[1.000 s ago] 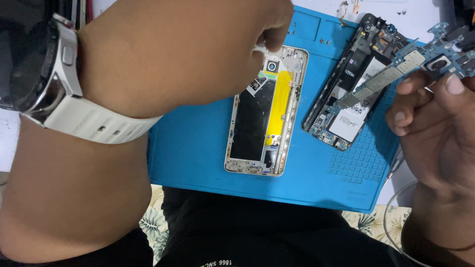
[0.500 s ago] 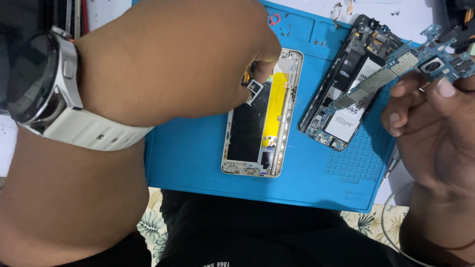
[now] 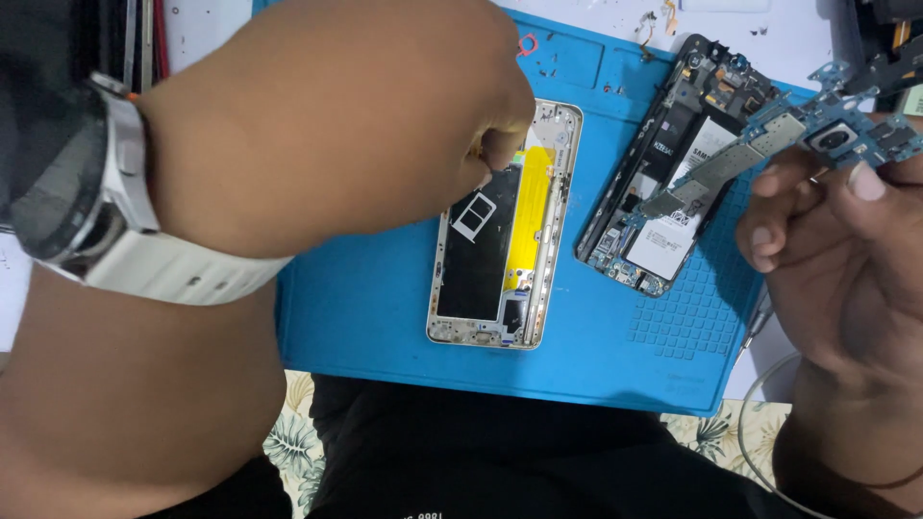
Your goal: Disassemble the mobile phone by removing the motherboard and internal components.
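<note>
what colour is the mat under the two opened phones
Bright blue mat, seen best in the head view, the only one.

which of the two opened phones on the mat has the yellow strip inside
The gold-framed phone in the middle of the blue mat, under the left hand. The black-framed phone to its right shows a white battery and no yellow.

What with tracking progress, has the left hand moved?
Yes: the left hand slid from the top edge of the gold phone frame down toward the person.

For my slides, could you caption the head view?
Left hand touches gold phone frame; right hand holds circuit board.
</note>
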